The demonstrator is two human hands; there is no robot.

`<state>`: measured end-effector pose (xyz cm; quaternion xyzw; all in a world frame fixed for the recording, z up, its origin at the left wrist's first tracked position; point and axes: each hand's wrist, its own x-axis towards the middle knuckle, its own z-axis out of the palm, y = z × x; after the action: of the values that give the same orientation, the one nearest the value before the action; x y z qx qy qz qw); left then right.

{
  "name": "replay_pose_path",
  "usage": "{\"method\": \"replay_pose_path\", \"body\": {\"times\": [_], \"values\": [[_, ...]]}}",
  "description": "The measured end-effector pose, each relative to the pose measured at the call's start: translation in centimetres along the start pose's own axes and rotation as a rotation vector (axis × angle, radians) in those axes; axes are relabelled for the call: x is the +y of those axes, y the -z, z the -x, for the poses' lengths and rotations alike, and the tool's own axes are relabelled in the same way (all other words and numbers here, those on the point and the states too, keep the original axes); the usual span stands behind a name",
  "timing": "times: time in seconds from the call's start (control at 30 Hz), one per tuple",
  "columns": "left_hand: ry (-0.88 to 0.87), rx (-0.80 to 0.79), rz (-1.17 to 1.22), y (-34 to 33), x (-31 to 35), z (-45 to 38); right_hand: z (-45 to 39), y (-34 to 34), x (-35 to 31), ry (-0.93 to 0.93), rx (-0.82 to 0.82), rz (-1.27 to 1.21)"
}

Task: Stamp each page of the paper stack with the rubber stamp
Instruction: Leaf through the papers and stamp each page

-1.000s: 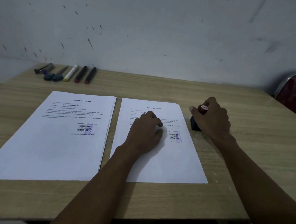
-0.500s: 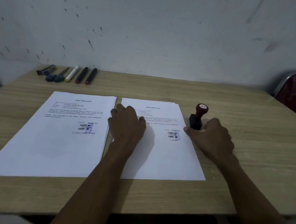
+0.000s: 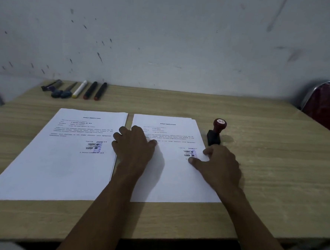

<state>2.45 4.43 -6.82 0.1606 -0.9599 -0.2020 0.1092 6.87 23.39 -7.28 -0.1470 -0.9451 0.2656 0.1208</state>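
Observation:
Two stacks of printed white pages lie side by side on the wooden table (image 3: 263, 169). The left stack (image 3: 61, 166) shows a purple stamp mark on its top page. The right stack (image 3: 176, 183) also carries a stamp mark near its right edge. My left hand (image 3: 133, 148) lies flat on the left edge of the right stack, fingers spread. My right hand (image 3: 219, 165) rests on the right edge of that top page, thumb and forefinger at the paper by the mark. The rubber stamp (image 3: 216, 131), black base and red knob, stands upright on the table just beyond my right hand, untouched.
Several pens and markers (image 3: 79, 89) lie in a row at the table's far left by the wall. A red chair with a metal frame (image 3: 327, 107) stands at the table's right. A grey wall rises directly behind the table.
My right hand let go of the stamp, left it standing, and came down onto the page's right edge. My left hand slid from the page's middle to its left edge.

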Motion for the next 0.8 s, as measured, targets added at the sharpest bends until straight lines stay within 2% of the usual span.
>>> {"method": "replay_pose_path", "body": {"times": [0.3,0.67,0.8], "values": [[0.186,-0.061,0.34,1.6,0.5,-1.3,0.2,-0.4,0.1,0.033,0.001,0.012],[0.21,-0.096,0.317,1.8,0.4,-3.5,0.4,-0.5,0.1,0.029,-0.007,-0.013],[0.188,-0.115,0.195,1.9,0.7,-3.3,0.8,-0.6,0.1,0.033,0.006,0.038]]}}
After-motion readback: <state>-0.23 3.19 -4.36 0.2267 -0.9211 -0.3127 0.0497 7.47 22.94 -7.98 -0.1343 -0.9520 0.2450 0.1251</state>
